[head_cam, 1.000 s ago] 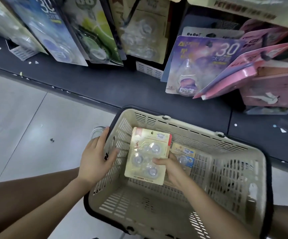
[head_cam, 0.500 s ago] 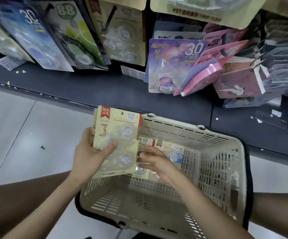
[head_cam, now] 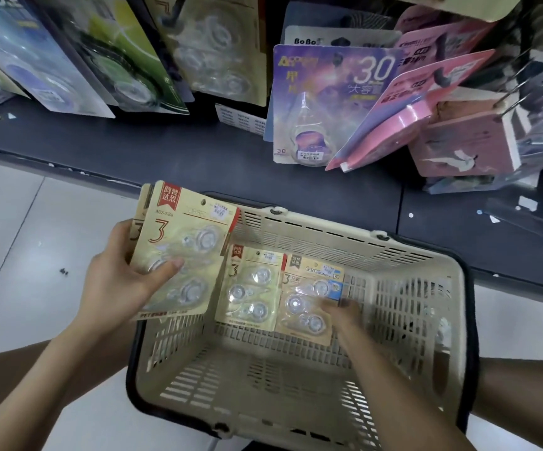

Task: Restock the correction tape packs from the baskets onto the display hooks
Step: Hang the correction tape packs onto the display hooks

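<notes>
My left hand (head_cam: 120, 284) grips a small stack of yellow correction tape packs (head_cam: 195, 242) above the left rim of the beige basket (head_cam: 426, 288), thumb across the front pack. Two more yellow packs lean against the basket's far wall: one in the middle (head_cam: 250, 288) and one to its right (head_cam: 309, 307). My right hand (head_cam: 345, 317), blurred, reaches into the basket and touches the lower right edge of the right pack. Whether its fingers hold that pack is unclear.
A dark shelf base (head_cam: 198, 157) runs behind the basket. Above it hang packs on display hooks: blue and green ones (head_cam: 126, 60) at left, yellow ones (head_cam: 218, 53) in the middle, a purple pack (head_cam: 325, 102) and pink packs (head_cam: 426, 102) at right. Pale floor tiles (head_cam: 19, 255) lie at left.
The left hand has taken the yellow pack from the right hand and lifted it over the left rim. The right hand has moved right, deeper into the basket, to another pack.
</notes>
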The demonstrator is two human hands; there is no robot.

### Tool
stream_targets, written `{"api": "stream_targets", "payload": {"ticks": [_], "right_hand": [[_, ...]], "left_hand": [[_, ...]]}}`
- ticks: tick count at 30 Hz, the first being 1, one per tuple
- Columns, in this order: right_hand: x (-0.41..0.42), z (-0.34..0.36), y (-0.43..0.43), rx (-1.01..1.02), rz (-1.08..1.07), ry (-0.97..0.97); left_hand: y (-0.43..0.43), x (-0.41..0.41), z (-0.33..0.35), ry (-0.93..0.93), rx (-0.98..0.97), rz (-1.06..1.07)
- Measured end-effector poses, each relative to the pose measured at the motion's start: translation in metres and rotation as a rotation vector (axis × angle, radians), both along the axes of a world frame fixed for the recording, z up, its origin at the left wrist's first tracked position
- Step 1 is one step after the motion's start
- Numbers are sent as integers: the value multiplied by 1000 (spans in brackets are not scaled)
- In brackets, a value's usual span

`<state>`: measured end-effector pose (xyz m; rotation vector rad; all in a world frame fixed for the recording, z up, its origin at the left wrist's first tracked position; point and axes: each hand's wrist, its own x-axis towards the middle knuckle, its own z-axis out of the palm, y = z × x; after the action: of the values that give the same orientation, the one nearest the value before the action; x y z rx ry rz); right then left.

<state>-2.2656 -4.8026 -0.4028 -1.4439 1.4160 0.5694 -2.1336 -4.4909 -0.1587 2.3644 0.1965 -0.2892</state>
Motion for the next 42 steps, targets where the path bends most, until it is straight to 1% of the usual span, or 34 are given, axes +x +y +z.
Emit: {"api": "stream_targets", "payload": {"ticks": [1, 4, 6, 7, 10, 13, 16, 19, 22, 26, 30, 33, 36, 40, 42], "right_hand": [[0, -6, 0, -13, 3, 4], [15, 17, 9, -39, 2, 5], [20, 21, 15, -36, -40, 3], [23, 22, 17, -55, -52, 8], [24, 24, 25, -159, 2, 79], [16, 17, 33, -208, 7, 78], [10, 26, 40, -148, -125, 8], [2, 23, 37, -109, -171, -67], [1, 22, 35, -62, -117, -135], [2, 34, 21, 166, -167, -270], [-5, 45, -17, 320, -92, -252], [-2, 56, -17, 433, -11, -225], [15, 59, 19, 451, -24, -258], [42, 48, 80, 377, -65, -244], [54, 44, 98, 274, -43, -221]], "left_hand": [[0, 0, -1, 9, -3, 5], [-2, 0, -3, 28, -8, 7], [-3, 0, -4, 35, -8, 13], [-4, 0, -4, 38, -9, 15], [-5, -1, -5, 45, -18, 11], [-5, -2, -6, 41, -28, 7], [-3, -3, -9, 38, -46, 21], [-2, -5, -11, 44, -71, 47], [-1, -5, -12, 47, -114, 73], [3, -3, -8, 76, -197, 115], [14, 0, 0, 55, -227, 135], [22, 3, 3, 4, -263, 199], [26, 4, -1, -25, -297, 244], [26, 3, -8, 3, -342, 283], [26, 3, -10, 21, -366, 296]]}}
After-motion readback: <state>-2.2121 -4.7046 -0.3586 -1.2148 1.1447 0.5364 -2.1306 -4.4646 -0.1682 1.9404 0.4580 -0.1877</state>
